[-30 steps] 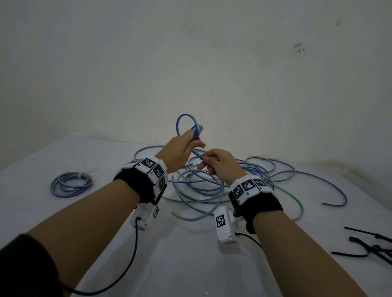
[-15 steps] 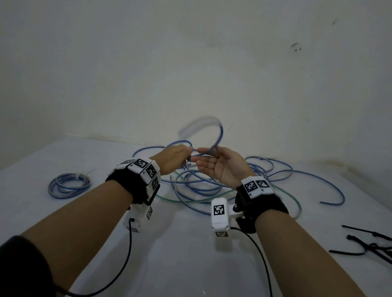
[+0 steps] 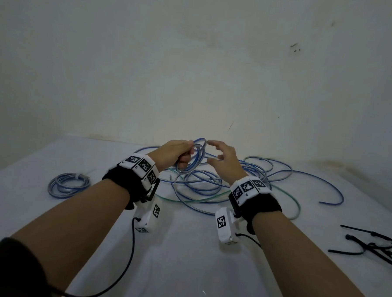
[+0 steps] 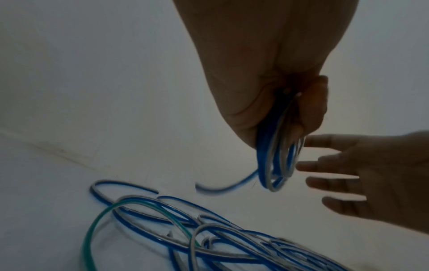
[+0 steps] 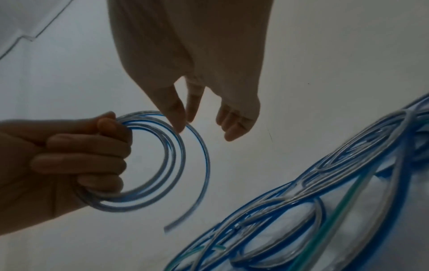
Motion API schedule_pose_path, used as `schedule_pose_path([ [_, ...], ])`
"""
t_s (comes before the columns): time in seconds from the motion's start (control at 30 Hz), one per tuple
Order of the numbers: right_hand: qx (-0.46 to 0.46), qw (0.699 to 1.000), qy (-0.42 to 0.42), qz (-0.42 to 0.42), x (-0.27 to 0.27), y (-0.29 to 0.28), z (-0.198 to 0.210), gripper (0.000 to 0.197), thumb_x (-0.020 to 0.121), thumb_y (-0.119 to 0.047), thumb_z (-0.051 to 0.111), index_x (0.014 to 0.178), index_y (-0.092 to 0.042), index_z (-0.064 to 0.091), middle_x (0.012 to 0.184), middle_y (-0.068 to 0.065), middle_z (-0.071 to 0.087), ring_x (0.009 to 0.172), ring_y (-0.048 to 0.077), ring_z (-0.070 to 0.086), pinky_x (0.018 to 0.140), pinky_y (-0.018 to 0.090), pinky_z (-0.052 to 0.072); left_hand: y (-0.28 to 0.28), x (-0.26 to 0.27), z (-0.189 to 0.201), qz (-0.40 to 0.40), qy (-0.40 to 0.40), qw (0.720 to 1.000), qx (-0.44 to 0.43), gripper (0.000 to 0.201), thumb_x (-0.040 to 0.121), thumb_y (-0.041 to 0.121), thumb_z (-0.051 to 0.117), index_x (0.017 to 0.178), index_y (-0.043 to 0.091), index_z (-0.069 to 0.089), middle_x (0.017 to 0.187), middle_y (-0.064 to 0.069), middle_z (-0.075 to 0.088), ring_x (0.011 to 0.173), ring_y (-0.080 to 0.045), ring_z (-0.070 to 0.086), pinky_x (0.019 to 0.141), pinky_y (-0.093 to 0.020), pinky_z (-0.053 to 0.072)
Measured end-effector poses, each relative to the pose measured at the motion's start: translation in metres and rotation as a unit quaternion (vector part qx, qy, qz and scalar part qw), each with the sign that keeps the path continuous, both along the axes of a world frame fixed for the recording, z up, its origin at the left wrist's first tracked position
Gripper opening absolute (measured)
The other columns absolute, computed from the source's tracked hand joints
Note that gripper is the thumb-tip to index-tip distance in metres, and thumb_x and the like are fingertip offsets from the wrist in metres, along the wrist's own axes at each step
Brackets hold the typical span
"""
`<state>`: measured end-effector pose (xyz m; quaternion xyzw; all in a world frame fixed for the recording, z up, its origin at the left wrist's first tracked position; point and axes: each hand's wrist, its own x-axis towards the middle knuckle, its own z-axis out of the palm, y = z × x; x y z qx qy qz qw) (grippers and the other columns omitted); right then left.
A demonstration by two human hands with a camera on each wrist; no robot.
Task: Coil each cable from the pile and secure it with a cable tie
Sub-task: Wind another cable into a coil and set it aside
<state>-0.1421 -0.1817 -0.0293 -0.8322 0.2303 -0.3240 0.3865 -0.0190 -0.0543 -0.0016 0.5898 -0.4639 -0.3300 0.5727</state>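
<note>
One blue coil [image 3: 193, 158] clenched in left hand [image 3: 175, 153]; right hand [image 3: 224, 161] fingers released

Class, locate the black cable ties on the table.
In the head view, the black cable ties lie at the table's right edge, right of the right hand.

cable pile [image 3: 222, 186] mid-table [image 3: 184, 261], tied coil [image 3: 68, 184] to its left, cable ties [image 3: 371, 246] right
</note>
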Motion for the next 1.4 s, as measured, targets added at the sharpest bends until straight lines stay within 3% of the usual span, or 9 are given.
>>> schedule_pose_path([
  [0.1,-0.021,1.000,0.013,-0.006,0.002,0.001,-0.004,0.026,0.087,-0.018,0.064,0.109,-0.027,0.054,0.118,-0.002,0.055,0.108,0.018,0.050,0.096,0.037,0.043,0.001,-0.002,0.004,0.027,0.047,0.998,-0.024,0.042,0.101,0.036,0.032,0.069,0.012,0.043,0.040,0.008,0.031,0.036,-0.009,0.032,0.044,-0.019,0.030],
  [0.23,0.028,0.999,-0.015,-0.013,0.003,0.002,-0.004,0.018,0.090,-0.008,0.058,0.101,-0.011,0.045,0.096,0.004,0.059,0.085,0.025,0.057,0.080,0.030,0.048,0.002,-0.003,0.009,0.001,0.105,0.994,-0.039,0.045,0.101,0.039,0.029,0.065,0.013,0.039,0.040,0.011,0.026,0.033,-0.004,0.021,0.041,-0.015,0.022],
  [0.33,0.082,0.994,-0.066,-0.011,0.001,0.004,-0.006,0.016,0.092,-0.002,0.051,0.099,-0.008,0.038,0.078,0.010,0.064,0.063,0.019,0.059,0.054,0.016,0.047,0.003,0.002,0.012,-0.017,0.169,0.984,-0.053,0.040,0.102,0.031,0.026,0.069,0.012,0.042,0.041,0.009,0.029,0.034,-0.005,0.025,0.049,-0.021,0.023],
  [0.47,0.100,0.992,-0.069,0.012,-0.003,0.004,-0.007,0.015,0.093,-0.005,0.053,0.095,-0.011,0.040,0.078,0.010,0.060,0.051,0.017,0.059,0.044,0.022,0.047,0.004,0.006,0.009,-0.014,0.211,0.972,-0.098,0.034,0.102,0.022,0.025,0.077,0.013,0.045,0.046,0.009,0.037,0.039,-0.006,0.034,0.054,-0.021,0.035],
  [0.57,0.126,0.986,-0.083,0.067,-0.007,0.008,-0.006,0.006,0.094,-0.003,0.050,0.095,-0.009,0.049,0.077,0.013,0.059,0.047,0.018,0.062,0.045,0.027,0.051,0.001,0.008,0.005,0.013,0.247,0.960,-0.133,0.034,0.103,0.024,0.025,0.077,0.014,0.044,0.046,0.009,0.037,0.040,-0.005,0.036,0.058,-0.022,0.034],
  [0.77,0.163,0.969,-0.104,0.152,-0.009,0.014,-0.001,0.030,0.092,0.013,0.038,0.104,0.000,0.062,0.082,0.013,0.063,0.061,0.015,0.066,0.063,0.024,0.057,-0.006,0.010,0.002,0.079,0.285,0.939,-0.177,0.035,0.103,0.027,0.027,0.075,0.015,0.042,0.043,0.010,0.037,0.038,-0.005,0.037,0.062,-0.025,0.030],
  [0.9,0.189,0.963,-0.107,0.157,0.000,0.021,-0.004,0.020,0.085,0.011,0.056,0.099,-0.001,0.064,0.087,0.012,0.065,0.076,0.019,0.070,0.072,0.027,0.059,-0.010,0.004,0.008,0.078,0.326,0.922,-0.194,0.038,0.103,0.030,0.024,0.075,0.014,0.042,0.043,0.009,0.039,0.038,-0.006,0.038,0.060,-0.021,0.030],
  [1.13,0.136,0.975,-0.140,0.106,0.006,0.025,-0.006,0.008,0.092,0.002,0.053,0.093,-0.001,0.061,0.071,0.012,0.062,0.054,0.010,0.065,0.058,0.023,0.056,-0.005,-0.006,0.010,0.007,0.377,0.901,-0.214,0.046,0.101,0.039,0.023,0.077,0.008,0.047,0.063,-0.001,0.045,0.059,-0.012,0.043,0.066,-0.022,0.036],
  [1.4,0.073,0.990,-0.078,0.088,0.001,0.028,-0.006,0.005,0.089,-0.007,0.061,0.085,-0.006,0.064,0.064,0.003,0.063,0.046,0.011,0.059,0.055,0.026,0.054,-0.014,-0.016,0.005,0.046,0.253,0.947,-0.190,0.037,0.104,0.023,0.020,0.081,0.009,0.046,0.057,0.004,0.044,0.051,-0.010,0.040,0.057,-0.021,0.035],
])
